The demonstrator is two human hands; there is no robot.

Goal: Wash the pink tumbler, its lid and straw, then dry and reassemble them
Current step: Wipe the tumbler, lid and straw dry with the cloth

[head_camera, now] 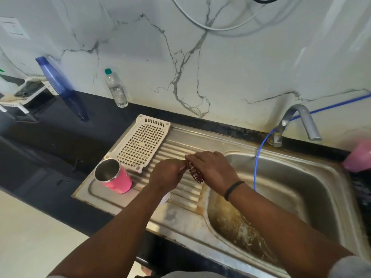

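The pink tumbler point(115, 178) stands open-mouthed, without its lid, on the left end of the steel drainboard point(180, 215). Above the ribbed part, my right hand point(212, 169) grips a dark red patterned cloth point(194, 173), fingers wrapped over it. My left hand point(166, 175) is curled and pinches the cloth's left end. Whatever is inside the cloth is hidden, and no straw shows. A white object point(166, 197) peeks out from under my left forearm; I cannot tell whether it is the lid.
A cream perforated tray point(140, 143) lies behind the tumbler. The sink basin point(281, 187) is on the right, with the tap point(297, 121) and a blue hose point(259, 157). A clear bottle point(116, 89) and a blue bottle point(60, 85) stand at the wall. A pink container point(359, 157) sits far right.
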